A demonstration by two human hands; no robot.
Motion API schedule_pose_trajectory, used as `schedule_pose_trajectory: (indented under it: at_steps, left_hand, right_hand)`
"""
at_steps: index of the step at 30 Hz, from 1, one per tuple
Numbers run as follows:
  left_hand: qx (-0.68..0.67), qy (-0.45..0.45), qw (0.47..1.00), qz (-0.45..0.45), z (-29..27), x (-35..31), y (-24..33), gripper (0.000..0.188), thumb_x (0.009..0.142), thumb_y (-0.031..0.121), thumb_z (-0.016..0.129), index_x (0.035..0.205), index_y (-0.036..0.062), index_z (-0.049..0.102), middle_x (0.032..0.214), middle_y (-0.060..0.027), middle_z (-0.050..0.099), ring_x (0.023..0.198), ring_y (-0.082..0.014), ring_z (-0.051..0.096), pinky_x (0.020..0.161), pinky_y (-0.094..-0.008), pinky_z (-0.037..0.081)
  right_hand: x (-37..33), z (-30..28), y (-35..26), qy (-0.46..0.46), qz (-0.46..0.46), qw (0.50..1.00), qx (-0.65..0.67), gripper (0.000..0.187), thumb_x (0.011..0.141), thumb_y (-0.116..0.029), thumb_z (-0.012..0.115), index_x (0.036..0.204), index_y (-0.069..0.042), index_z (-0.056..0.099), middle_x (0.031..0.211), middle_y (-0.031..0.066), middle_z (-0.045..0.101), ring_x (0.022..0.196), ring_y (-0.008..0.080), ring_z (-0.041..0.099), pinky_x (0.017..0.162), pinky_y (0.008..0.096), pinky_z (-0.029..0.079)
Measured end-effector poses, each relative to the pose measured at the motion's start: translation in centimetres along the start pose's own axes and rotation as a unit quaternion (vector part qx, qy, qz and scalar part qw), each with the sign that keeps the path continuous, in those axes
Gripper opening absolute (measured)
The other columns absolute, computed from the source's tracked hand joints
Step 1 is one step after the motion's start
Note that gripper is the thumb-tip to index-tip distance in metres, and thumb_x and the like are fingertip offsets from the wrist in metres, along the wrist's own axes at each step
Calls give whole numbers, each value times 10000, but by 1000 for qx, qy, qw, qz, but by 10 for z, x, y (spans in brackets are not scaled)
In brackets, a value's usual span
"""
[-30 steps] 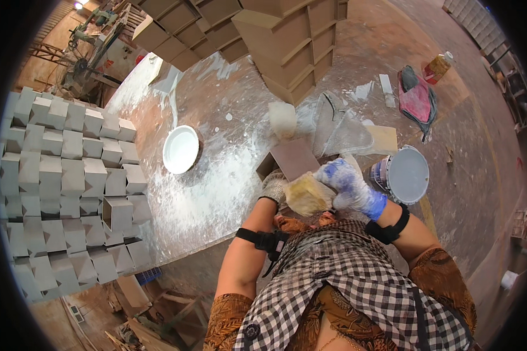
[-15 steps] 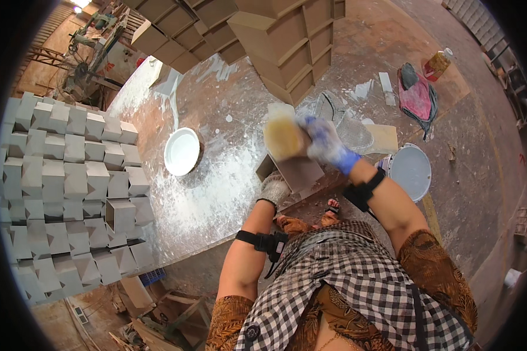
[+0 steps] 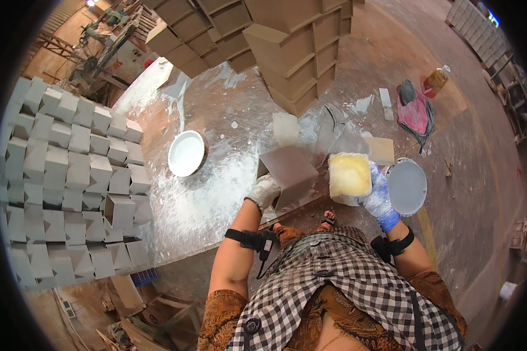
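An open-ended square box (image 3: 291, 172), dull brown-grey, is tilted over the table's near edge. My left hand (image 3: 264, 191), in a pale work glove, grips it at its left side; some of the fingers are hidden by the box. To the right, clear of the box, my right hand (image 3: 377, 198) wears a white glove stained blue. It holds a thick square sponge (image 3: 349, 175), yellow on its face with whitish, soaked-looking edges. Just beyond the sponge stands a bucket (image 3: 407, 187) of pale grey-blue liquid.
A white bowl (image 3: 186, 153) sits on the white-smeared table (image 3: 216, 199). Stacked grey boxes (image 3: 70, 175) fill the left side; brown boxes (image 3: 295, 61) tower at the back. Mesh sheets (image 3: 336, 136), a pale square pad (image 3: 285, 128), a pink-and-grey cloth (image 3: 414, 108) and a bottle (image 3: 436, 82) lie around.
My right hand has moved right and nearer with the sponge, away from the box and toward the bucket. The box stays in my left hand, its broad side now uncovered.
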State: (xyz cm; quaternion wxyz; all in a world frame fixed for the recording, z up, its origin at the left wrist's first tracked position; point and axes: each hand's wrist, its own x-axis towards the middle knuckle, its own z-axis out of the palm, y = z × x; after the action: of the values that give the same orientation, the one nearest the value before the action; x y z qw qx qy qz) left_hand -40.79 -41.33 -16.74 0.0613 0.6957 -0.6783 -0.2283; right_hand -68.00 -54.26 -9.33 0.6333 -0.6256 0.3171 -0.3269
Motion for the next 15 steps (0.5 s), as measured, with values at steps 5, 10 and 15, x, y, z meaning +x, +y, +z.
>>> schedule_pose_trajectory:
  at_steps: [5,10,15]
  left_hand:
    - [-603,29,755,-255,-66,-20,26,269,907,209,497,1077,18,583,953,-142,641,822,-238,618,693,-368,517]
    - [-768,93,574,-270,-53,-63,1,275,926,210,478,1095,10,562,1000,-134,627,827,-236,614,678,-365,522]
    - [-718,184,611,-277,-14,-90,-29,259,919,178,462,1115,34,553,1025,-119,623,904,-252,615,739,-403,516]
  right_hand:
    - [14,4,4,-19,-52,993,-102,554,664,-102,767,1147,-41,505,1088,76,568,1014,178,546,869,310,452]
    - [38,34,21,-76,-109,963,-233,571,638,-142,773,1138,-30,523,1091,119,572,1012,235,557,870,322,443]
    - [62,91,20,-150,-106,950,-252,589,633,-158,761,1156,-30,522,1098,149,565,997,288,557,872,351,444]
